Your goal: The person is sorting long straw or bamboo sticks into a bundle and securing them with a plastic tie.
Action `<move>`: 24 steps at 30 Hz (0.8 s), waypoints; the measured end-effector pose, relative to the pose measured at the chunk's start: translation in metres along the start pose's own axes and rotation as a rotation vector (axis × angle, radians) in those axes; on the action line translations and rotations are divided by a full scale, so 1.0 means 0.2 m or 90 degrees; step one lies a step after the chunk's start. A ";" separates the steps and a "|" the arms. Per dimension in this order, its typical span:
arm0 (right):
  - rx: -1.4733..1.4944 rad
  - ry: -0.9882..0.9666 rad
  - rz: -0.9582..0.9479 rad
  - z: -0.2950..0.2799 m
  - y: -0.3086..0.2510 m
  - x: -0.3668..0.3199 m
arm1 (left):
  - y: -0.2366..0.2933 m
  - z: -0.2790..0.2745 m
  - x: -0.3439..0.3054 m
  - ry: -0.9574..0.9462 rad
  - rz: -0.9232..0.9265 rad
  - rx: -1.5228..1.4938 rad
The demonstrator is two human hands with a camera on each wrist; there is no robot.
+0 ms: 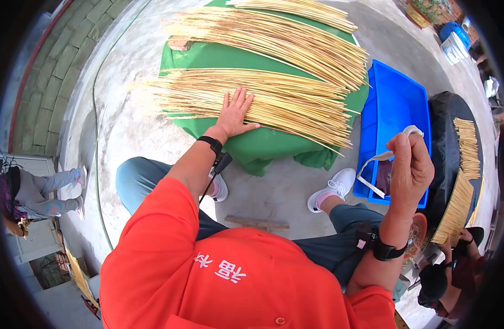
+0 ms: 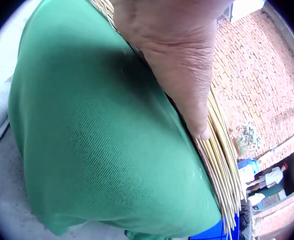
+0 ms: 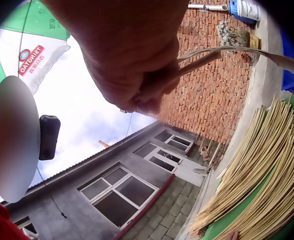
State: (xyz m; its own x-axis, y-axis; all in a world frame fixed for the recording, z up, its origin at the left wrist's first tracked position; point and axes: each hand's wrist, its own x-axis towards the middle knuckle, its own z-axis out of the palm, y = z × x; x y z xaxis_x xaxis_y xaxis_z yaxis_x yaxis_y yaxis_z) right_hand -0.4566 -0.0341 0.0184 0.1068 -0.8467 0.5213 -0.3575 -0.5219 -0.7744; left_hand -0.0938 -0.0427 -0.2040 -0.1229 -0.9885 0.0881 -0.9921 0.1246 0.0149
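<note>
My left hand (image 1: 238, 116) lies flat, fingers apart, on the nearer sheaf of long, thin, straw-yellow stalks (image 1: 301, 104), likely so they don't roll on the green-cloth-draped bench (image 1: 249, 149); a matching sheaf (image 1: 287, 44) lies at one o'clock, probably spaced off to stay separate. Between three and four o'clock my right hand (image 1: 412, 171) is clamped on a narrow, off-white, flat strip (image 1: 379, 157), raised seemingly to keep it clear, with a blue rectangular plastic tub (image 1: 397, 104) at three, perhaps for easy reach.
</note>
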 end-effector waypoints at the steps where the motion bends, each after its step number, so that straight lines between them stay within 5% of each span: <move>1: -0.001 -0.003 -0.002 0.00 0.00 0.00 | 0.02 0.02 -0.02 0.000 0.000 -0.001; 15: -0.005 -0.005 0.043 0.03 0.00 0.03 | 0.05 0.13 0.18 0.029 -0.170 0.076; 24: 0.148 0.036 0.162 0.02 -0.04 0.05 | -0.05 0.01 0.06 -0.004 -0.073 0.077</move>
State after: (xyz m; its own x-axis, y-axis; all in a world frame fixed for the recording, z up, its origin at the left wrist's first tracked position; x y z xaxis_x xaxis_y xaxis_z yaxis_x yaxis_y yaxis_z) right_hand -0.4490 -0.0392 0.0286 -0.0132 -0.9491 0.3148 -0.1449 -0.3097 -0.9397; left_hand -0.0854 -0.0568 -0.2056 -0.0085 -0.9962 0.0868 -0.9955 0.0002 -0.0950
